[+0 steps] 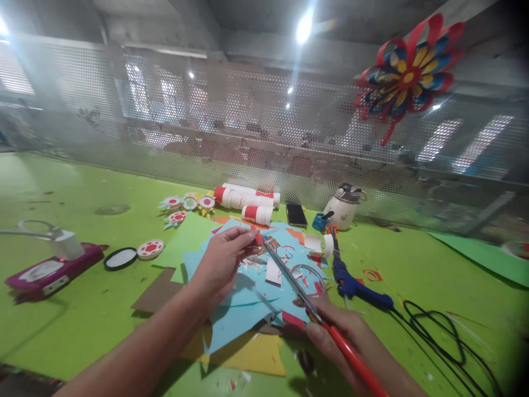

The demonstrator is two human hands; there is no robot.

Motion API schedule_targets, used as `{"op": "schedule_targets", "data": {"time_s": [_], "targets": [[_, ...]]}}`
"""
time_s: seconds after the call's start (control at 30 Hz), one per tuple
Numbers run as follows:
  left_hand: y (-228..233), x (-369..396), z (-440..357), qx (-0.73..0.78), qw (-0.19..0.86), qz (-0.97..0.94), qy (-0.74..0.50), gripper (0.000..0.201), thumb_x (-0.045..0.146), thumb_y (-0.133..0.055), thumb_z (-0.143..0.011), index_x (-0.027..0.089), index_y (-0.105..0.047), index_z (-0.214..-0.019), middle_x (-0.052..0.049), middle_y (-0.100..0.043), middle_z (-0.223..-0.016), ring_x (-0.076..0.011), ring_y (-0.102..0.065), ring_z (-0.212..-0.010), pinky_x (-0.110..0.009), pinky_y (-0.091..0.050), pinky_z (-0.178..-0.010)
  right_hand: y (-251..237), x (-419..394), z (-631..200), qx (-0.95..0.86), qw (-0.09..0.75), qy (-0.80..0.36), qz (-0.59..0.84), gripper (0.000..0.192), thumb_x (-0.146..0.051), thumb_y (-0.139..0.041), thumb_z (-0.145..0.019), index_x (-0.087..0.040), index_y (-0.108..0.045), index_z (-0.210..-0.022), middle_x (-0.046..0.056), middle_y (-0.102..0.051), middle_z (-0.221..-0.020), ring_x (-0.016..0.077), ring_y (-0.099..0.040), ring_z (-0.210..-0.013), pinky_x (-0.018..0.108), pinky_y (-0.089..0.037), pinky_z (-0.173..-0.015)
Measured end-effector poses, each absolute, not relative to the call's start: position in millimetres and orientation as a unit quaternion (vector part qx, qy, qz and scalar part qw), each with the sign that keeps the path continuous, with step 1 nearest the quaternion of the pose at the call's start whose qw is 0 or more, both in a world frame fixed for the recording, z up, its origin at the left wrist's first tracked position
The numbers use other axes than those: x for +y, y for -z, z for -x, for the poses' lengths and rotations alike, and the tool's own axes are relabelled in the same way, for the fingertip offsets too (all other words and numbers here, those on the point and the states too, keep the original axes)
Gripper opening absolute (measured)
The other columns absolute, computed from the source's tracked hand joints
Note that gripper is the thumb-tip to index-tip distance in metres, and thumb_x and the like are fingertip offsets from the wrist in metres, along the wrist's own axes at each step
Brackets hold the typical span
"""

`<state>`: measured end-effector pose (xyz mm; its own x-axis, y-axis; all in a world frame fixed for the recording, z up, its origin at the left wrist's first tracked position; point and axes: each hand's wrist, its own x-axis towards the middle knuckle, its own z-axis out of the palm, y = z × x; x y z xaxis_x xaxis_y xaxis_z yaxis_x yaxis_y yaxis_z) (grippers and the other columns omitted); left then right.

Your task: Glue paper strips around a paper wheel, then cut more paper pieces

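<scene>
Between the thumb and fingertips of my left hand [225, 256] is a small red paper piece [259, 238]. My right hand [339, 331] is closed around red-handled scissors [291, 281], seen nearly edge-on. Their long metal blades point up and left, and the tips are close to the red piece; whether they touch it I cannot tell. A tiny blue bit shows near the tips. Below both hands lies a pile of light blue paper [243, 314], strewn with red and white scraps and a clear tape roll [308, 278].
A blue glue gun [359, 289] and its black cord [450, 336] lie right. Behind stand a flask [343, 209], blue jar [319, 222], phone [296, 215] and paper cups [257, 214]. Left are a purple power strip [55, 273], round discs [150, 249] and paper flowers [190, 202].
</scene>
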<state>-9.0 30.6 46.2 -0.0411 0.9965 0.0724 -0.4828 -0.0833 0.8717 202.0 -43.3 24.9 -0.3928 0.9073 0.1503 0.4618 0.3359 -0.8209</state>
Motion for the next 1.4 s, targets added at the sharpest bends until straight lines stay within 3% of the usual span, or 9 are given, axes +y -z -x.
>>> {"op": "schedule_targets", "data": {"time_s": [0.2,0.57,0.8,1.0,1.2,1.4], "targets": [[-46.1,29.4,4.6,0.336,0.600,-0.359,-0.631,0.012,0.019,-0.071,-0.072,0.010,-0.065,-0.067,-0.003,-0.065,-0.067,-0.0119,-0.062,-0.065,-0.026,-0.053,-0.069,-25.0,-43.4,-200.1,-0.735,0.308,-0.393,0.458,0.040,-0.053,-0.047,-0.089,-0.018,-0.065,-0.089,0.001,-0.061,-0.057,0.0148,-0.058,-0.049,0.022,-0.046,-0.046],[-42.7,30.5,1.1,0.345,0.577,-0.365,-0.643,0.016,0.023,-0.071,-0.072,0.010,-0.063,-0.069,-0.003,-0.066,-0.068,-0.0126,-0.063,-0.066,-0.025,-0.054,-0.068,-19.0,-42.7,-201.0,-0.748,0.308,-0.361,0.463,0.044,-0.053,-0.047,-0.089,-0.018,-0.070,-0.101,0.003,-0.064,-0.061,0.0215,-0.066,-0.070,0.024,-0.051,-0.053],[-43.5,28.2,1.1,0.342,0.572,-0.369,-0.647,0.016,0.024,-0.073,-0.071,0.011,-0.064,-0.069,-0.003,-0.066,-0.068,-0.0132,-0.063,-0.067,-0.026,-0.053,-0.069,-12.2,-43.1,-202.4,-0.753,0.336,-0.309,0.474,0.045,-0.052,-0.050,-0.088,-0.018,-0.069,-0.111,0.007,-0.075,-0.090,0.0197,-0.068,-0.072,0.022,-0.052,-0.054],[-45.8,27.7,1.0,0.341,0.573,-0.365,-0.650,0.014,0.022,-0.072,-0.072,0.011,-0.064,-0.068,-0.003,-0.065,-0.067,-0.0127,-0.062,-0.066,-0.027,-0.053,-0.068,-15.0,-43.2,-200.2,-0.750,0.333,-0.321,0.474,0.045,-0.053,-0.049,-0.088,-0.019,-0.071,-0.108,0.008,-0.075,-0.087,0.0218,-0.069,-0.071,0.021,-0.050,-0.047],[-48.6,24.9,0.7,0.337,0.577,-0.360,-0.651,0.012,0.019,-0.069,-0.074,0.011,-0.064,-0.067,-0.004,-0.066,-0.068,-0.0114,-0.061,-0.064,-0.024,-0.050,-0.065,-19.2,-44.1,-198.4,-0.760,0.320,-0.330,0.459,0.046,-0.056,-0.046,-0.088,-0.019,-0.072,-0.096,0.005,-0.066,-0.064,0.0225,-0.067,-0.069,0.024,-0.051,-0.054],[-51.8,22.7,0.2,0.336,0.578,-0.360,-0.650,0.013,0.019,-0.069,-0.074,0.011,-0.064,-0.066,-0.004,-0.066,-0.070,-0.0103,-0.059,-0.064,-0.024,-0.049,-0.066,-18.9,-44.6,-197.2,-0.753,0.321,-0.343,0.460,0.042,-0.054,-0.047,-0.088,-0.019,-0.069,-0.090,0.004,-0.061,-0.063,0.0235,-0.066,-0.070,0.024,-0.050,-0.052]]}}
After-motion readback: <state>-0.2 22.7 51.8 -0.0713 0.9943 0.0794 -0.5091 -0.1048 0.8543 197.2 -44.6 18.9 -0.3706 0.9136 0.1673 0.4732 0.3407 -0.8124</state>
